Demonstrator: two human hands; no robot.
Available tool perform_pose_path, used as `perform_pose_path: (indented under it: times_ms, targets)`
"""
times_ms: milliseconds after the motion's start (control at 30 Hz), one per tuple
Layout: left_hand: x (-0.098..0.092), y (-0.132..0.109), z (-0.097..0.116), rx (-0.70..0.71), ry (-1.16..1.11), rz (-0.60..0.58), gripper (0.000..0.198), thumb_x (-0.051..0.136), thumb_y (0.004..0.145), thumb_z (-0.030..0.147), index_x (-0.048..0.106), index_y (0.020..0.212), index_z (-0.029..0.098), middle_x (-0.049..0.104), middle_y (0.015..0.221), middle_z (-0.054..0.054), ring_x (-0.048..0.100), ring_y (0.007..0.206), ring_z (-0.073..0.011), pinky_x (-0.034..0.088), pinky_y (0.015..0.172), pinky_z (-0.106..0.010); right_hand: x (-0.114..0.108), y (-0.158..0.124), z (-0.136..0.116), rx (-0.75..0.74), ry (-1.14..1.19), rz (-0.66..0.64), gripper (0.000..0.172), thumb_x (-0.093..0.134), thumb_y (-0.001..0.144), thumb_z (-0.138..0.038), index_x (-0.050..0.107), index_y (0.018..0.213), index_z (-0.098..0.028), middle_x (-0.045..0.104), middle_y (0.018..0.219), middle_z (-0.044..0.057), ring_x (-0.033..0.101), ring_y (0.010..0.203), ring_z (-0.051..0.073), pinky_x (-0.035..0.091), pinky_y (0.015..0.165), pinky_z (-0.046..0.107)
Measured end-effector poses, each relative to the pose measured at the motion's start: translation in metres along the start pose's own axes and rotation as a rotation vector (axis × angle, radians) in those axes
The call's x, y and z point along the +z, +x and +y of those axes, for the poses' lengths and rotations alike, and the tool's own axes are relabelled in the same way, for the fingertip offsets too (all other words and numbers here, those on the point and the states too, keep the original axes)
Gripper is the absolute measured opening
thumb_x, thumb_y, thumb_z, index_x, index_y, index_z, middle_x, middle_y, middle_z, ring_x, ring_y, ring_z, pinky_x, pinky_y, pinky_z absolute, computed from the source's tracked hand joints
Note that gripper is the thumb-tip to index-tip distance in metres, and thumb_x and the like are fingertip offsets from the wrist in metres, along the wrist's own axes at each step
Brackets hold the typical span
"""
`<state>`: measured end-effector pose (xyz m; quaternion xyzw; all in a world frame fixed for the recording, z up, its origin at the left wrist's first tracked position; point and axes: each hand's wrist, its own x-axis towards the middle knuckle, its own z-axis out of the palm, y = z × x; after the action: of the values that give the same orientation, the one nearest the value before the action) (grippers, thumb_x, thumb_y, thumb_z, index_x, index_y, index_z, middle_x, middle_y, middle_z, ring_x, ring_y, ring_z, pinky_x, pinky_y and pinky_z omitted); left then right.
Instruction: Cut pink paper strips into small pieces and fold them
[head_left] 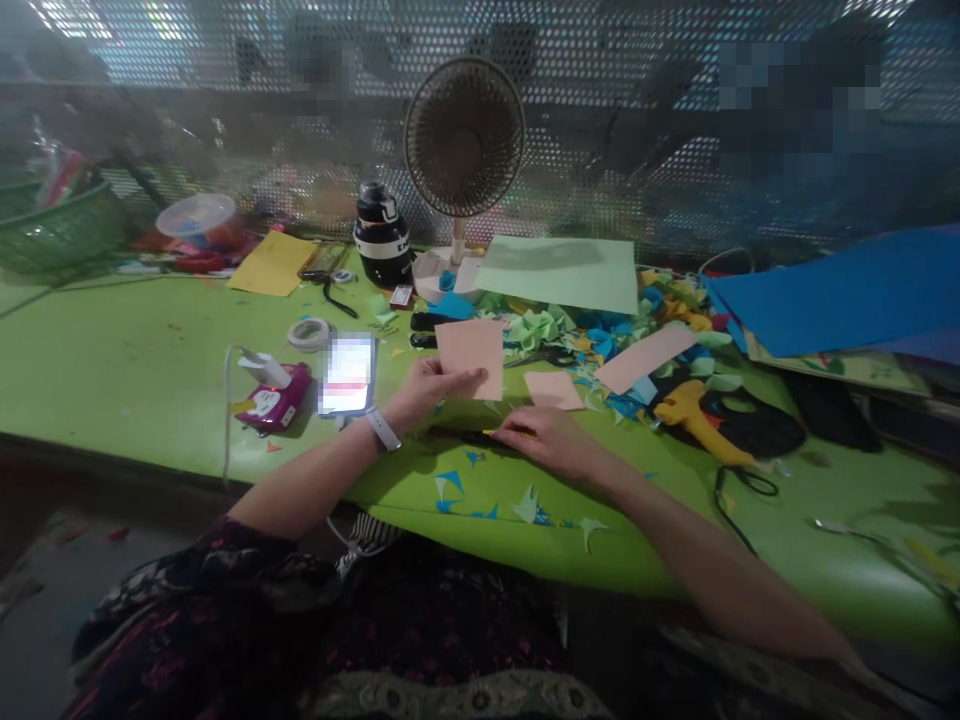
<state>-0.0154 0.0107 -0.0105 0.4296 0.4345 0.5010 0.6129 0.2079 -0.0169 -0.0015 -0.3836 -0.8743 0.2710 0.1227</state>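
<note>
My left hand (439,385), with a white watch on the wrist, pinches a square of pink paper (474,345) and holds it raised above the green table. Low over the tabletop, my right hand (544,437) is closed, its fingertips on a thin dark tool with a yellow part (480,435); its kind is not clear. Just behind that hand lies a smaller pink paper piece (553,390), and further right a long pink paper strip (647,357). Blue and pale green paper scraps (529,505) are scattered near the table's front edge.
A fan (465,140) and a black bottle (382,240) stand at the back. A lit phone (347,375), white tape roll (310,334) and purple power adapter (276,398) lie left. Right are a yellow glue gun (705,420) with cord and blue sheets (840,295).
</note>
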Motion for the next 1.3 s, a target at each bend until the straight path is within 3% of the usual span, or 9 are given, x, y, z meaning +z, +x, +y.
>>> perform_pose_path:
  times_ms: [167,300,400,633,733,800,900,1000,1300]
  targets:
    - [0.001,-0.001,0.002,-0.004,0.003,0.001,0.032,0.091,0.059,0.031,0.077,0.080,0.011,0.076,0.088,-0.012,0.067,0.076,-0.0148,0.054,0.068,-0.027,0.001,0.000,-0.003,0.051,0.143,-0.085,0.032,0.054,0.096,-0.044,0.072,0.091,-0.018,0.073,0.084,0.006,0.062,0.072,0.018,0.041,0.064,0.030]
    - [0.003,-0.003,0.003,-0.014,0.025,-0.013,0.037,0.091,0.058,0.034,0.077,0.082,0.009,0.076,0.088,-0.014,0.068,0.075,-0.0157,0.053,0.068,-0.028,-0.002,0.001,-0.004,0.028,0.070,0.189,0.038,0.055,0.094,-0.052,0.068,0.081,-0.019,0.069,0.082,0.008,0.060,0.074,0.020,0.041,0.067,0.033]
    - [0.004,-0.006,0.003,-0.008,0.085,-0.067,0.039,0.091,0.058,0.035,0.077,0.083,0.009,0.076,0.086,-0.013,0.067,0.072,-0.0148,0.052,0.063,-0.026,-0.006,0.002,-0.001,0.132,0.239,0.367,0.047,0.054,0.089,-0.065,0.062,0.076,-0.020,0.063,0.071,0.004,0.055,0.065,0.017,0.041,0.061,0.032]
    - [0.008,-0.013,0.000,0.010,0.275,-0.238,0.038,0.088,0.063,0.043,0.076,0.078,0.010,0.069,0.066,-0.005,0.047,0.047,-0.0066,0.030,0.041,-0.021,-0.003,0.007,-0.001,0.184,0.578,0.414,0.053,0.067,0.074,-0.074,0.055,0.071,-0.022,0.058,0.065,-0.001,0.058,0.059,0.016,0.047,0.055,0.030]
    - [0.009,-0.013,-0.001,0.007,0.245,-0.263,0.044,0.088,0.061,0.048,0.076,0.084,0.011,0.071,0.073,-0.006,0.053,0.054,-0.0092,0.035,0.045,-0.021,-0.003,0.008,-0.003,0.179,0.611,0.410,0.054,0.068,0.072,-0.074,0.053,0.069,-0.023,0.058,0.063,-0.001,0.058,0.056,0.015,0.051,0.055,0.030]
    - [0.008,-0.012,-0.001,0.024,0.192,-0.241,0.047,0.084,0.065,0.054,0.075,0.084,0.013,0.071,0.078,-0.007,0.058,0.062,-0.0119,0.041,0.052,-0.023,-0.005,0.008,-0.003,0.182,0.626,0.401,0.054,0.068,0.071,-0.075,0.053,0.069,-0.023,0.058,0.063,-0.002,0.057,0.055,0.015,0.052,0.054,0.030]
    - [0.007,-0.009,-0.002,0.087,0.166,-0.160,0.051,0.073,0.072,0.065,0.070,0.074,0.014,0.064,0.071,-0.003,0.054,0.062,-0.0108,0.040,0.054,-0.023,-0.006,0.008,-0.003,0.190,0.655,0.403,0.054,0.070,0.070,-0.075,0.054,0.069,-0.023,0.059,0.062,-0.002,0.058,0.054,0.015,0.053,0.054,0.030]
    - [0.006,-0.007,-0.003,0.130,0.154,-0.121,0.055,0.073,0.070,0.068,0.065,0.066,0.014,0.055,0.064,0.001,0.048,0.060,-0.0090,0.036,0.053,-0.022,-0.006,0.008,-0.002,0.202,0.655,0.415,0.055,0.071,0.069,-0.075,0.054,0.067,-0.023,0.059,0.061,-0.002,0.058,0.053,0.014,0.053,0.054,0.030]
    - [0.001,0.000,-0.004,0.112,0.096,0.007,0.056,0.076,0.065,0.070,0.067,0.072,0.014,0.054,0.062,0.002,0.043,0.056,-0.0073,0.034,0.050,-0.020,-0.011,0.009,0.007,0.268,0.758,0.572,0.055,0.076,0.063,-0.074,0.059,0.070,-0.022,0.060,0.059,-0.002,0.056,0.051,0.013,0.054,0.054,0.029]
